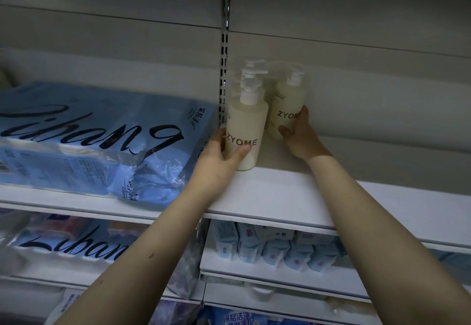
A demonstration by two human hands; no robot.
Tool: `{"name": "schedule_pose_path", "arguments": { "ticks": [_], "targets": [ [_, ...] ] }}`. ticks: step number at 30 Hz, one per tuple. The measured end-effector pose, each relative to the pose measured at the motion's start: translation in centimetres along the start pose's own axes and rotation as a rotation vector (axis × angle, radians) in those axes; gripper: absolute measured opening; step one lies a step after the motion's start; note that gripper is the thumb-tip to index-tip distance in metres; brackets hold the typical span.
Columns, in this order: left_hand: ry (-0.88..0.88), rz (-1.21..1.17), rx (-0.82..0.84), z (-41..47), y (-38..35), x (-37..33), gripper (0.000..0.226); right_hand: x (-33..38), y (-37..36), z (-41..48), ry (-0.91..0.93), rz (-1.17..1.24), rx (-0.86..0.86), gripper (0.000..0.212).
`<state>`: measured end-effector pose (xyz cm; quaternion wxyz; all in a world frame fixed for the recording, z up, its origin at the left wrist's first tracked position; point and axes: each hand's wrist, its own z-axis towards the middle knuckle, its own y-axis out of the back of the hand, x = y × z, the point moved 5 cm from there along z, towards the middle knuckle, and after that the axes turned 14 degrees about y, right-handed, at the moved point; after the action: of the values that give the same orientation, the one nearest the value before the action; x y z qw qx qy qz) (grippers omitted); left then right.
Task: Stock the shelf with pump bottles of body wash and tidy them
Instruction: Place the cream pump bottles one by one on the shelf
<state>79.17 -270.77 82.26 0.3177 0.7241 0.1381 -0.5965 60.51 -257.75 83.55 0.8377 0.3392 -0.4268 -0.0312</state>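
Note:
Cream pump bottles marked ZYOME stand on the white shelf point(280, 192) just right of the slotted upright. My left hand point(219, 156) grips the front bottle point(246, 126) low down, thumb across its label. Farther back and to the right, my right hand point(299, 136) holds a second bottle point(286, 105) at its base, fingers curled round its right side. Behind the front bottle, white pump heads point(252, 68) of more bottles show in a row; their bodies are hidden.
Large blue plastic-wrapped packs point(96, 136) lie on the shelf to the left, touching the upright point(223, 77). The shelf stretches bare to the right of the bottles. Lower shelves hold small blue-and-white packets point(275, 248) and more blue packs point(63, 245).

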Motion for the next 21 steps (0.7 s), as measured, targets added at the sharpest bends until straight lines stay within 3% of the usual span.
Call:
{"name": "schedule_pose_path", "arguments": {
  "ticks": [10,14,17,21],
  "targets": [
    [0.028,-0.125,0.042,0.5,-0.1,0.5,0.042,-0.5,-0.3,1.0,-0.058,0.009,0.010,0.072],
    [0.035,-0.150,0.056,0.6,-0.2,0.3,0.047,-0.8,-0.4,0.4,-0.136,0.055,0.029,0.076],
    [0.045,-0.130,0.088,0.3,-0.4,-0.2,0.054,0.0,0.4,-1.0,-0.242,0.222,-0.139,0.085],
    [0.041,-0.105,0.086,0.4,-0.4,-0.3,0.071,2.6,1.8,-4.5,-0.254,0.311,-0.341,0.068]
  ]
}}
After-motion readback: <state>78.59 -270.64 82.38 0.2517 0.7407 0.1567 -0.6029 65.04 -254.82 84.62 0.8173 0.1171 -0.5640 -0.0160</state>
